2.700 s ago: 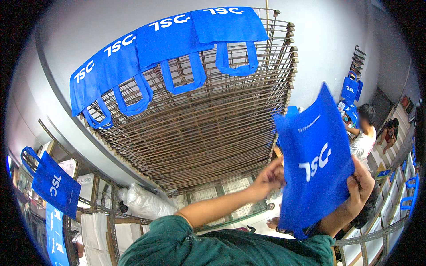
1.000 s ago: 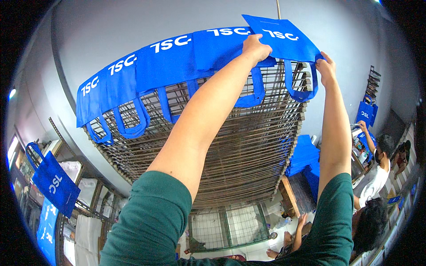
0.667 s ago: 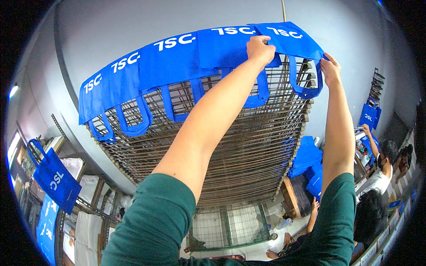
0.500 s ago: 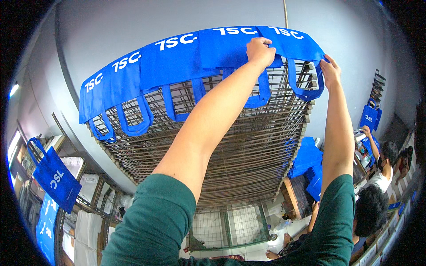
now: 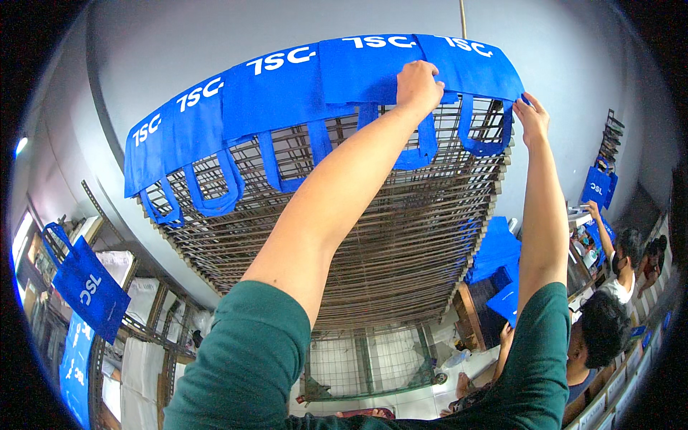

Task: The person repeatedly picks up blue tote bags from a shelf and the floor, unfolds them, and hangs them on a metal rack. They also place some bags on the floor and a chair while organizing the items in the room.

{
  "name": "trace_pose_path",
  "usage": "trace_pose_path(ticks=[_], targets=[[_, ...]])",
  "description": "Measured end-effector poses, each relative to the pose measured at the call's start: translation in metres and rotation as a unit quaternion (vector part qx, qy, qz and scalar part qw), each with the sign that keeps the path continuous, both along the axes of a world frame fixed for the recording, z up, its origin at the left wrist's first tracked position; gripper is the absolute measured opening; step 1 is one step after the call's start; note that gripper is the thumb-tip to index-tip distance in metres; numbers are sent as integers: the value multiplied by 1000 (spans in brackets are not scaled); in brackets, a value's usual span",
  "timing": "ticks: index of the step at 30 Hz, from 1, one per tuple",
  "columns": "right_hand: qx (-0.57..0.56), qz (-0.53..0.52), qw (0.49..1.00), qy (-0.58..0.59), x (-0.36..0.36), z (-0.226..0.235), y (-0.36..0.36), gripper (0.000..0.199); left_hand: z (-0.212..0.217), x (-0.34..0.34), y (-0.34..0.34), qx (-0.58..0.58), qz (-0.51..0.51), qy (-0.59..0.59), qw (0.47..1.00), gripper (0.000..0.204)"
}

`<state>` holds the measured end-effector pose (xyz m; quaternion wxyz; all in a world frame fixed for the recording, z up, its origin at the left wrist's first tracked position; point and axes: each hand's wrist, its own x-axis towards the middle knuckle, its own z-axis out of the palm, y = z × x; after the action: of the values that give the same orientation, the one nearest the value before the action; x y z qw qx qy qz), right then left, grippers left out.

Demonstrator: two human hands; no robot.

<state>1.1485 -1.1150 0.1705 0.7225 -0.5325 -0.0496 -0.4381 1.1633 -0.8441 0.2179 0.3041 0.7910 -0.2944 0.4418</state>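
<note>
Blue cloth tote bags with white lettering lie side by side along the top of a tall metal drying rack [image 5: 387, 236], their handles hanging toward me. My right hand [image 5: 532, 117] pinches the near right corner of the rightmost tote bag [image 5: 476, 75]. At that bag's near left edge, where it meets the neighbouring tote bag [image 5: 362, 75], my left hand [image 5: 421, 86] is closed with bent fingers on the cloth. The left fingertips are partly hidden behind the hand. A loop handle [image 5: 487, 149] of the rightmost bag dangles over the rack's slats, between my two hands.
Another blue tote bag [image 5: 92, 287] hangs at the left beside shelving [image 5: 172, 315]. Blue bags [image 5: 494, 251] are piled right of the rack. Co-workers sit at the lower right; one person's arm [image 5: 602, 229] is raised. More bags [image 5: 596, 188] hang on the right wall.
The rightmost bag lies slightly farther back and flatter, its handle now away from my right hand. My hands have barely moved. Below right, a co-worker's blue bag has shifted.
</note>
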Motion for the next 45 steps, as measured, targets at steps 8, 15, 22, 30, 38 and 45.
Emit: trace_pose_path(ticks=[8, 15, 22, 30, 38, 45], targets=[[-7, 5, 1000, -3, 0, -4, 2, 39, 1, -5, 10, 16, -8, 0, 1000, 27], [-10, -12, 1000, 9, -5, -6, 2, 49, 6, -9, 9, 9, -34, 9, 999, 26], [-5, -2, 1000, 15, -13, -17, 0, 55, 0, -12, 8, 38, -23, 15, 999, 41], [32, -141, 988, 61, -16, -20, -12, 61, 2, -54, 18, -17, -58, -101, 993, 64], [-87, -181, 977, 73, -186, -118, 60, 35, -261, -261, 135, -23, -285, 253, 924, 59], [-256, -126, 908, 306, -300, -227, 87, 32, -518, -355, 165, -133, -100, 900, 402, 102]])
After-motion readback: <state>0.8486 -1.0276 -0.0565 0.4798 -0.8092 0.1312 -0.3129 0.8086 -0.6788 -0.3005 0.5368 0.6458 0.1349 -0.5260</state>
